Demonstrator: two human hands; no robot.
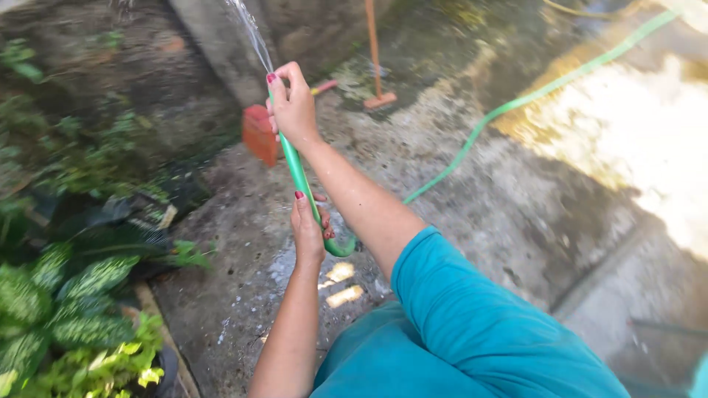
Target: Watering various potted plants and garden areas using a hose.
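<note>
Right hand: my right hand (293,107) is stretched out ahead of me, high in the view; its grip is wrapped shut around the end of the green hose (299,173), thumb pressed over the mouth; nails painted red.
Left hand: my left hand (308,225) sits lower and nearer to me; its grip is curled shut around the same hose further down its length, fingers closed over it from the left.
Hose: I see it run straight between my two hands, bend in a tight loop just below the left hand, pass behind my right forearm, then trail away across the ground toward the upper right, into the sunlit patch.
Water: a thin jet of water (249,29) leaves the hose end at my right hand and shoots up and to the left, toward the wall (221,44).
Ground: wet, rough concrete floor (501,191); dark splash marks below my hands.
Plants: green and speckled leafy plants (70,295) fill the left edge, well apart from the hose.
Brick: a red brick (259,134) stands on the floor just beyond my right hand.
Pole: an orange upright handle with a flat foot (377,74) stands near the wall, further back.
Clothing: teal sleeve (472,317) on my right arm.
</note>
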